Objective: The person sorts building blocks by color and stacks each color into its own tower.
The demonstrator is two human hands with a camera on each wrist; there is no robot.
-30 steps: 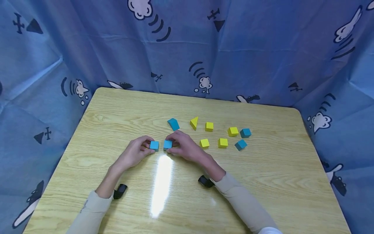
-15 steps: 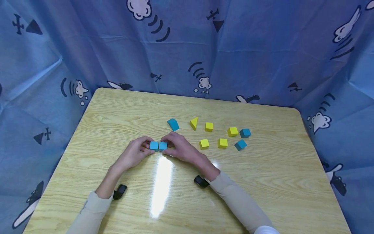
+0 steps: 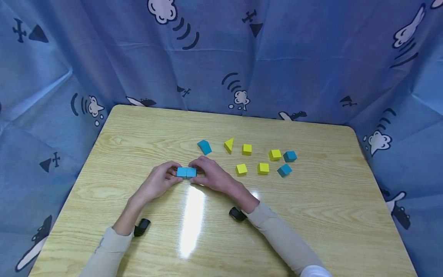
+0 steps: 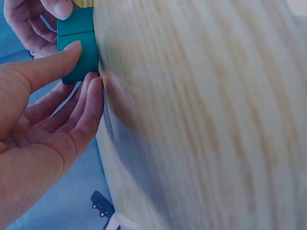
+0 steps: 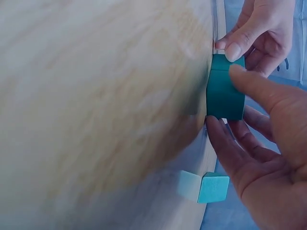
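Two blue cubes stand side by side on the table, their faces touching. My left hand point(image 3: 160, 180) pinches the left blue cube point(image 3: 181, 172) between thumb and fingers. The right blue cube point(image 3: 191, 172) is pinched the same way by my right hand point(image 3: 212, 175). In the left wrist view the near blue cube point(image 4: 79, 57) has the left thumb on its front face. The right wrist view shows the right thumb on its near blue cube point(image 5: 225, 93), with the left fingers beyond.
Behind the right hand lies a blue block with a slanted side point(image 3: 204, 147). Further right are a yellow triangular block point(image 3: 229, 146), several yellow cubes point(image 3: 263, 168) and two more blue cubes point(image 3: 284, 170). A blue patterned curtain point(image 3: 207, 57) surrounds the wooden table point(image 3: 311, 215).
My right hand has moved left with its blue cube, closing the gap until it meets the other cube. The left hand has stayed nearly still.
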